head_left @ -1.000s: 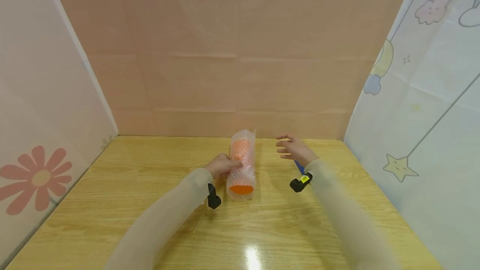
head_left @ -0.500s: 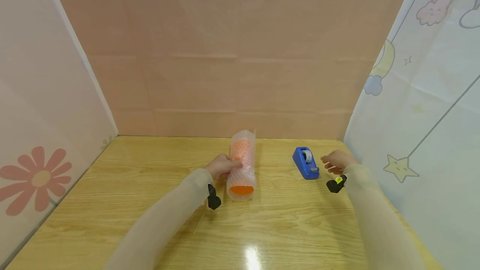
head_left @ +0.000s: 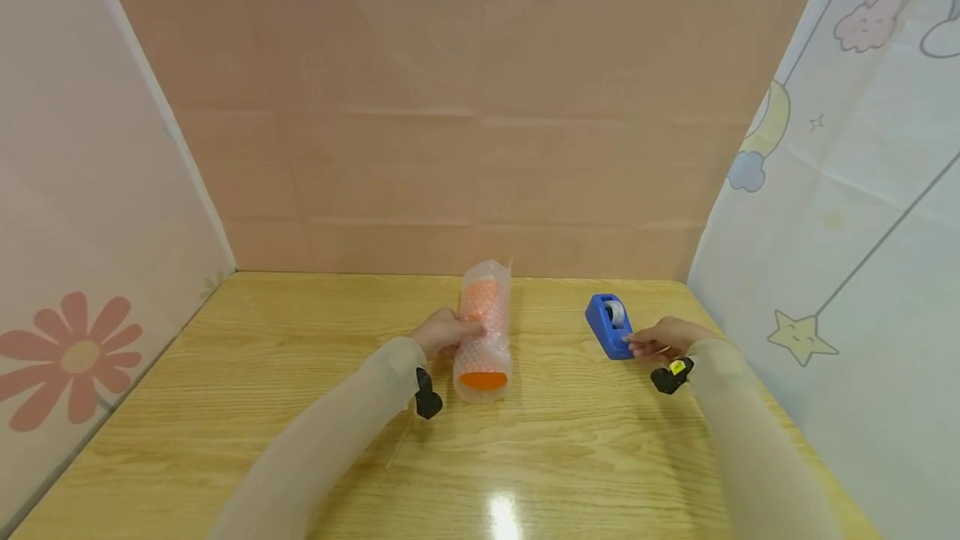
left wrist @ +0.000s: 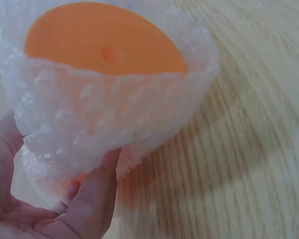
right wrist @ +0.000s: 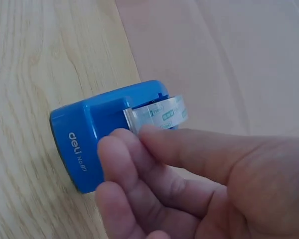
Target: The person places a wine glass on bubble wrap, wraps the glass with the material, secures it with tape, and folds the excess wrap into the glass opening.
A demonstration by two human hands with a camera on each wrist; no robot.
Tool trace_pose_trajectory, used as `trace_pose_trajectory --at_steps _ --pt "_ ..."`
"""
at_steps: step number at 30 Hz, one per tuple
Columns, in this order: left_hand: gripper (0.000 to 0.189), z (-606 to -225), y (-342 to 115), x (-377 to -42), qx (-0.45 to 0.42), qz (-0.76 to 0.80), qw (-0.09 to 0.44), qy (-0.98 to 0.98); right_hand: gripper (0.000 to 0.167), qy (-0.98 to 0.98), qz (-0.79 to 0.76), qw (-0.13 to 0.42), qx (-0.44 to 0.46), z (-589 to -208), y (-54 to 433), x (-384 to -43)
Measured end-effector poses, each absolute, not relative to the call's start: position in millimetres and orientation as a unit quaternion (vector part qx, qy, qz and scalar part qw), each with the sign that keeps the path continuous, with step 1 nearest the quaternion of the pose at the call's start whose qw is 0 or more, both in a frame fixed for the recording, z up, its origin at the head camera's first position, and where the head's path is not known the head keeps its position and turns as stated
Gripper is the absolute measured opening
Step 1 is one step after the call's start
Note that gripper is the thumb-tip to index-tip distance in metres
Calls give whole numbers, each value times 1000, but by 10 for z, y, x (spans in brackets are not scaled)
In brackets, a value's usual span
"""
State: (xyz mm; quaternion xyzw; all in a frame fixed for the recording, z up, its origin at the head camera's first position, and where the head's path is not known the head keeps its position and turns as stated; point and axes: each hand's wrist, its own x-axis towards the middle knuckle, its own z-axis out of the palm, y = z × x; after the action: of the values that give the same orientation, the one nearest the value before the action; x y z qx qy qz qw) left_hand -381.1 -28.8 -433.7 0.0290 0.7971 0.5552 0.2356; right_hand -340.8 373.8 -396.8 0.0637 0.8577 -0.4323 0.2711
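A roll of bubble wrap (head_left: 491, 344) lies on the table around an orange cylinder, whose flat end (left wrist: 99, 37) with a small dimple shows at the near opening. My left hand (head_left: 442, 330) grips the roll from its left side, thumb on top and fingers underneath. To the right is a blue tape dispenser (head_left: 606, 333) with a roll of clear tape (right wrist: 162, 114) in it. At the dispenser's cutting edge my right hand (head_left: 667, 335) pinches the tape's end between thumb and forefinger, its other fingers curled.
The wooden table (head_left: 300, 332) meets a pinkish-brown backdrop (head_left: 375, 148) behind. Printed cloth walls stand at left and right. A thin clear strip (head_left: 399, 447) shows by the left forearm.
My right hand has moved right, past the dispenser, then back left onto the tape's end, uncovering the dispenser. My left hand and the wrapped roll have stayed put.
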Motion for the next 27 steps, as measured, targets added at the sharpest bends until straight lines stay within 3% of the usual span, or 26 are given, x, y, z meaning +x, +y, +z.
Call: trace_pose_trajectory --at_steps 17,27 --pt "29 -4298 -294 -3772 34 557 236 795 26 873 -431 201 103 -4042 3595 -3430" --pt "32 -4314 -281 -3775 26 554 230 800 24 878 -425 193 104 -4073 3569 -3434"
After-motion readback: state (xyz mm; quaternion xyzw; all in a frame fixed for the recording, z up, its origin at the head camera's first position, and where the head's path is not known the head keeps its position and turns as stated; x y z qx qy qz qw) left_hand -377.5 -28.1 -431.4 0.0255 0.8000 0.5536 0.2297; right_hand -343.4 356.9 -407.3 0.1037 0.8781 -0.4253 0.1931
